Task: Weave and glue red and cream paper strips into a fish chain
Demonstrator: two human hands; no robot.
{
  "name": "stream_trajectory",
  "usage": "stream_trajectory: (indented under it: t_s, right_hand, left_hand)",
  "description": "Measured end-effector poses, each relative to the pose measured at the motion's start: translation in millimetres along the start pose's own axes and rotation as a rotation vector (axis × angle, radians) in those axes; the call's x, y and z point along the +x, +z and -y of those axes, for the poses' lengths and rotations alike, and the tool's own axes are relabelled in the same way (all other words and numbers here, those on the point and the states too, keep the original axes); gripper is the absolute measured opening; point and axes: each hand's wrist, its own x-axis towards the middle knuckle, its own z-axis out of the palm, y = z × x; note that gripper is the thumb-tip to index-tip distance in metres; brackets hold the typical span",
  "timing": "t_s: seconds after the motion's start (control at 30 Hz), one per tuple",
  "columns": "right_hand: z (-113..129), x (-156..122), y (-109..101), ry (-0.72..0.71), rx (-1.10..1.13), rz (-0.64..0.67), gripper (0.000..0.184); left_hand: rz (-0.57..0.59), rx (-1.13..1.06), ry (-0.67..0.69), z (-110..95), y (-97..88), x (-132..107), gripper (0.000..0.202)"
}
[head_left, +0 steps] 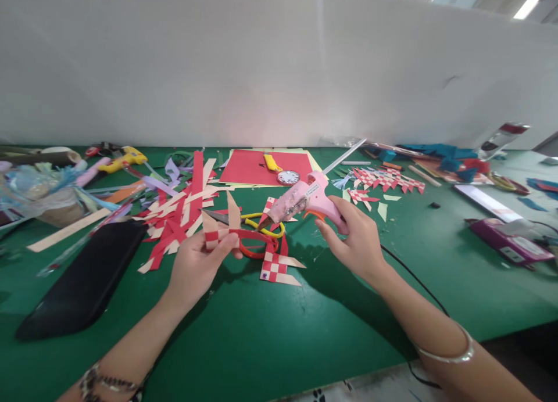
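My left hand point(196, 265) pinches a woven piece of red and cream paper strips point(226, 230), held just above the green table point(270, 338). My right hand point(355, 239) grips a pink glue gun point(305, 200) by its handle, nozzle pointing left and down toward the woven piece. The nozzle tip is close to the strips; I cannot tell whether it touches them. A second woven checkered piece point(279, 268) lies on the table below the gun. Scissors with yellow and orange handles point(257, 230) lie behind the held piece.
A pile of red and cream strips point(178, 210) lies at the left, beside a black pouch point(82, 280). Red paper sheets point(257, 167) and a yellow knife point(272, 162) lie at the back. More woven pieces point(387, 181), a yellow glue gun point(120, 161) and a purple box point(510, 242) lie around.
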Motion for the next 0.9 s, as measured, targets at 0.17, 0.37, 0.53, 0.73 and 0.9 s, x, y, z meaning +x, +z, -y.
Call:
stream_trajectory:
  t_s: [0.17, 0.37, 0.53, 0.73, 0.9]
  right_hand:
    - [-0.1, -0.2, 0.0, 0.001, -0.003, -0.011, 0.031]
    - [-1.1, -0.8, 0.7, 0.004, 0.005, -0.009, 0.031]
    - [-0.2, -0.2, -0.2, -0.014, 0.002, -0.026, 0.030]
    - [-0.2, 0.4, -0.6, -0.012, 0.003, -0.021, 0.030]
    - [-1.7, 0.6, -0.1, 0.012, -0.003, -0.015, 0.031]
  left_hand:
    - [0.002, -0.004, 0.006, 0.9, -0.7, 1.0, 0.030]
    - [0.002, -0.007, 0.007, 1.1, -0.5, 1.1, 0.031]
    - [-0.024, -0.010, -0.010, 2.4, -1.1, 1.1, 0.030]
    - [-0.051, -0.004, -0.018, 3.9, -1.7, 2.1, 0.030]
    - [-0.043, -0.045, 0.029, 3.8, -2.8, 3.3, 0.031]
